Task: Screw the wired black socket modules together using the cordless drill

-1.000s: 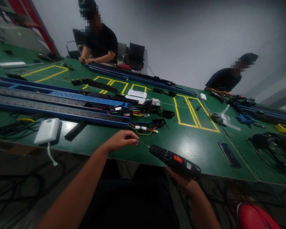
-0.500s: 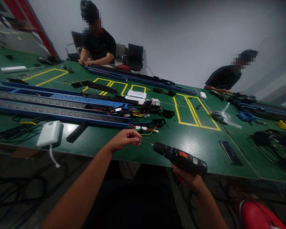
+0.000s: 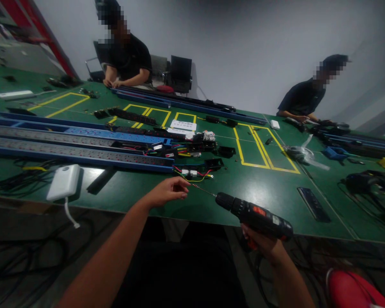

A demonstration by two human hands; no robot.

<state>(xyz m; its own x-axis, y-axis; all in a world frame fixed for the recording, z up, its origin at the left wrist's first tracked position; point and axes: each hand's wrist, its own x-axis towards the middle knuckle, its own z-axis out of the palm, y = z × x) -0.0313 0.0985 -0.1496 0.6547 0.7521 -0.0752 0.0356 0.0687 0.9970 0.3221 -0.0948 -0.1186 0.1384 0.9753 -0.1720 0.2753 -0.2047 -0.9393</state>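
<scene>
My right hand [image 3: 263, 239] is wrapped round the grip of a black cordless drill [image 3: 256, 216] with an orange patch on its side. A long thin bit [image 3: 205, 190] sticks out of the chuck toward the left, with something small at its tip that I cannot make out clearly. Just left of that tip is my left hand [image 3: 170, 191], its fingers curved and apart, holding nothing that I can see. Beyond it, blue metal channels lined with sockets [image 3: 83, 152] end in coloured wires, white connectors [image 3: 189, 173] and a black open housing [image 3: 214, 164].
A white power bank [image 3: 64, 183] with a short cable lies near the front edge at left. A dark phone [image 3: 312, 204] rests at right. Black cables [image 3: 368, 188] are heaped farther right. Two people [image 3: 128, 60] work across the green table [image 3: 224, 188].
The drill has shifted right, away from my left hand. The bit's tip was at my left fingertips and is now apart from them; those fingers have loosened.
</scene>
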